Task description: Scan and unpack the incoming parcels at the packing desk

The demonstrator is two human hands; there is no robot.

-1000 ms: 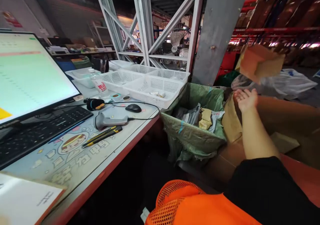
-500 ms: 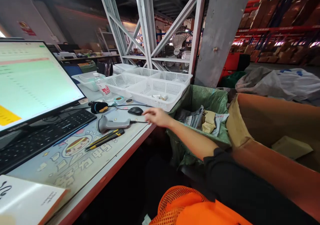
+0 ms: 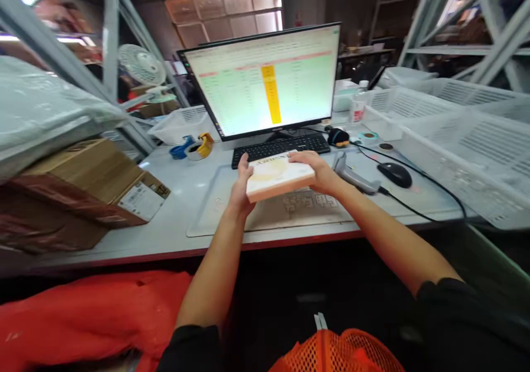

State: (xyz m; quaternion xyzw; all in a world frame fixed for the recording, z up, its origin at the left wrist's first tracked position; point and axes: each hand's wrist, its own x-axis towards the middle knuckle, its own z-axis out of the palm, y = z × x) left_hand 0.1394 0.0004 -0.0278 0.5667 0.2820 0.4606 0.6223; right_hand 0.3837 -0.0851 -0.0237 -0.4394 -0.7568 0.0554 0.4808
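Note:
A thin white box (image 3: pixel 279 176) with a pale yellow patch and an orange-tinted edge is held level above the desk mat (image 3: pixel 215 217). My left hand (image 3: pixel 240 187) grips its left end, thumb on top. On its right end, my right hand (image 3: pixel 317 170) has its fingers over the top face. Behind the box lies a black keyboard (image 3: pixel 244 155), partly covered by it. A grey barcode scanner (image 3: pixel 356 176) rests just right of my right hand, with a black mouse (image 3: pixel 395 175) farther right.
A monitor (image 3: pixel 232 96) stands behind the keyboard. Tape dispensers (image 3: pixel 199 147) and cardboard boxes (image 3: pixel 95 187) are on the left. White plastic baskets (image 3: pixel 467 162) and a bottle (image 3: pixel 358 104) stand at right. A cable (image 3: pixel 434 176) crosses the desk's right side.
My view has swung left from the baskets and bins to the monitor. My right hand has left the area by the mouse, and both hands now hold the white box, lifted off the desk.

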